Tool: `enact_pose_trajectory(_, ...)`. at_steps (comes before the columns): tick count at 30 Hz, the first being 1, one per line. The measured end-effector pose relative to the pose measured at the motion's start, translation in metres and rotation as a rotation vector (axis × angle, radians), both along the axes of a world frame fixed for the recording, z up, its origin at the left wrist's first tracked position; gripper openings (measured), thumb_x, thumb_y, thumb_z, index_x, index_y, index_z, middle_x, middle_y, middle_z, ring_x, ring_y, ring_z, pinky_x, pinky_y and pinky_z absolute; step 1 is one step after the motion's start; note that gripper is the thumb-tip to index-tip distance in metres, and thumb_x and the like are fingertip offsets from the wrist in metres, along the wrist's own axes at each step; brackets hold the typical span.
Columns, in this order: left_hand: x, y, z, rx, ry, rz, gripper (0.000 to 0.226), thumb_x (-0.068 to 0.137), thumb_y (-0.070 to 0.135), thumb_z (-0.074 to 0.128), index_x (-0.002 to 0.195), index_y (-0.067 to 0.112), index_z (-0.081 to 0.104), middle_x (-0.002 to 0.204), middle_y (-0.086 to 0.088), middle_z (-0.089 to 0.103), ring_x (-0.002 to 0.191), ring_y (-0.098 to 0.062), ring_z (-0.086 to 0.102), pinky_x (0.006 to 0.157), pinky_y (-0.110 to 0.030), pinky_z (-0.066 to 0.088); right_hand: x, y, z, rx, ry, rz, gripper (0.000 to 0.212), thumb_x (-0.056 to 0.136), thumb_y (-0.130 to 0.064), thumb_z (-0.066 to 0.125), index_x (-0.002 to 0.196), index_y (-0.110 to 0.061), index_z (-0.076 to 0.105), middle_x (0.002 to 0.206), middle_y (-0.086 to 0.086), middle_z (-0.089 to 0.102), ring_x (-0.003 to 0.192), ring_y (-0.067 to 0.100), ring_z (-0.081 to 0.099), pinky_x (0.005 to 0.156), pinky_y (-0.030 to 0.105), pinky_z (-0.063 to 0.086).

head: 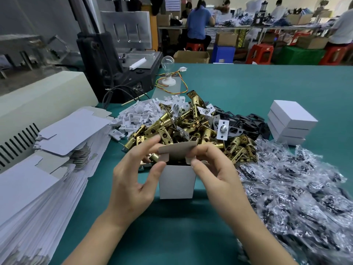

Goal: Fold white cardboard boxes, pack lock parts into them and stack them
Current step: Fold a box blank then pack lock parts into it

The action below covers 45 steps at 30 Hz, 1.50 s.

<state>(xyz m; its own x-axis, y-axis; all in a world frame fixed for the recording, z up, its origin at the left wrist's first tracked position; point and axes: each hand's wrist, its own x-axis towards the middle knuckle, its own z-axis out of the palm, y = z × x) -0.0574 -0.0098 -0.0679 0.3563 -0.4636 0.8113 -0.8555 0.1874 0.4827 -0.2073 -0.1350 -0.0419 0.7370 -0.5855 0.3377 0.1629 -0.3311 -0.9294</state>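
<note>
We hold an upright white box (176, 183) at centre frame, top flap (178, 150) raised.
Our left hand (133, 175) pinches its left tab, and our right hand (215, 169) pinches the right one. The brass latch pile (191, 127) lies just behind, with closed boxes (290, 121) stacked at right and flat blanks (57, 150) at left.

Illumination bright, even and diffuse; the green table (248, 88) carries only soft shadows lying close beneath things, plainest under the white box (176, 182) and both forearms; far upper right corner washed out; small glints on the brass latches (191, 127); heavy speckled glare across the clear plastic bags (296, 188); centre sharp; fingertips of the left hand (133, 176) and right hand (215, 169) slightly motion-blurred; wide-angle distortion bows the flat cardboard stack (38, 188) and smears detail at the edges; seated workers (198, 22) behind are soft.
</note>
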Motion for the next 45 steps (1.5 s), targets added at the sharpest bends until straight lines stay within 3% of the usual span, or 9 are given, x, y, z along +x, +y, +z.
enact_pose_trajectory(2, 0.0001, 0.0001, 0.0005, 0.011, -0.016, 0.007, 0.049, 0.098, 0.013, 0.064, 0.146, 0.015, 0.056, 0.119, 0.006, 0.069, 0.11, -0.003, 0.064, 0.094, -0.02, 0.05, 0.0008, -0.001, -0.0013, 0.122, -0.047, 0.024, 0.018, 0.093, -0.021, 0.06, 0.106, -0.033, 0.057, 0.104, -0.007, 0.071, 0.093, 0.014, 0.067, 0.082, 0.032, 0.055)
enact_pose_trajectory(7, 0.0033, 0.0015, 0.0035, 0.03, -0.084, -0.068, 0.022, 0.1, 0.006, 0.063, 0.118, 0.015, 0.073, 0.115, -0.003, 0.072, 0.108, -0.021, 0.07, 0.089, -0.036, 0.056, 0.0009, -0.0042, -0.0018, 0.089, -0.04, 0.071, 0.015, 0.095, -0.018, 0.058, 0.104, -0.026, 0.066, 0.107, 0.0, 0.072, 0.102, 0.016, 0.068, 0.089, 0.038, 0.056)
enact_pose_trajectory(13, 0.0063, 0.0023, 0.0001, 0.106, -0.026, -0.127, 0.027, 0.11, 0.029, 0.052, 0.119, 0.017, 0.075, 0.119, -0.002, 0.072, 0.112, -0.02, 0.07, 0.09, -0.042, 0.057, -0.0029, -0.0025, -0.0037, 0.039, 0.001, 0.136, 0.029, 0.089, -0.035, 0.054, 0.114, -0.028, 0.067, 0.114, 0.001, 0.069, 0.106, 0.03, 0.064, 0.093, 0.057, 0.052)
enact_pose_trajectory(18, 0.005, 0.0042, 0.002, 0.113, 0.024, -0.141, 0.038, 0.11, 0.043, 0.049, 0.118, 0.018, 0.076, 0.118, -0.002, 0.073, 0.11, -0.022, 0.071, 0.088, -0.044, 0.057, -0.0003, -0.0008, -0.0016, -0.035, 0.019, 0.062, 0.017, 0.093, -0.041, 0.064, 0.108, -0.035, 0.069, 0.113, -0.003, 0.069, 0.105, 0.023, 0.066, 0.087, 0.042, 0.054)
enact_pose_trajectory(26, 0.0002, 0.0017, 0.006, 0.076, 0.139, -0.12, 0.02, 0.099, 0.024, 0.064, 0.112, 0.017, 0.077, 0.113, 0.004, 0.076, 0.107, -0.017, 0.072, 0.088, -0.028, 0.054, 0.0005, -0.0003, -0.004, -0.09, -0.001, 0.002, 0.016, 0.094, -0.032, 0.07, 0.109, -0.032, 0.07, 0.114, -0.01, 0.071, 0.113, 0.019, 0.067, 0.091, 0.036, 0.057)
enact_pose_trajectory(31, -0.0009, 0.0002, 0.0067, 0.091, 0.184, -0.101, 0.016, 0.099, 0.024, 0.064, 0.109, 0.024, 0.077, 0.106, 0.01, 0.076, 0.095, -0.021, 0.071, 0.067, -0.032, 0.05, 0.0019, 0.0001, -0.0062, -0.092, -0.022, -0.031, 0.013, 0.095, -0.028, 0.068, 0.106, -0.035, 0.07, 0.11, -0.009, 0.073, 0.108, 0.02, 0.069, 0.085, 0.036, 0.059)
enact_pose_trajectory(35, -0.0002, -0.0006, 0.006, 0.095, 0.243, -0.135, 0.017, 0.1, 0.023, 0.063, 0.111, 0.023, 0.077, 0.108, 0.011, 0.076, 0.1, -0.021, 0.071, 0.077, -0.029, 0.052, 0.0028, -0.0013, -0.0075, -0.06, -0.03, -0.031, 0.017, 0.1, -0.026, 0.06, 0.108, -0.033, 0.072, 0.112, -0.008, 0.073, 0.109, 0.02, 0.069, 0.085, 0.027, 0.056)
enact_pose_trajectory(40, 0.0019, -0.0009, 0.0061, 0.125, 0.359, -0.204, 0.019, 0.1, 0.026, 0.061, 0.108, 0.022, 0.077, 0.107, 0.008, 0.077, 0.105, -0.024, 0.071, 0.086, -0.031, 0.052, 0.0024, -0.0032, -0.0082, -0.056, -0.056, -0.043, 0.023, 0.102, -0.021, 0.058, 0.113, -0.03, 0.075, 0.117, -0.011, 0.074, 0.116, 0.017, 0.068, 0.092, 0.031, 0.057)
enact_pose_trajectory(45, 0.0015, -0.0004, 0.0089, 0.154, 0.424, -0.213, 0.02, 0.1, 0.031, 0.06, 0.106, 0.025, 0.078, 0.104, 0.006, 0.077, 0.1, -0.023, 0.069, 0.081, -0.031, 0.051, 0.0018, -0.0026, -0.0096, -0.112, -0.068, -0.098, 0.02, 0.101, -0.019, 0.062, 0.113, -0.027, 0.076, 0.118, -0.015, 0.073, 0.117, 0.017, 0.067, 0.089, 0.036, 0.059)
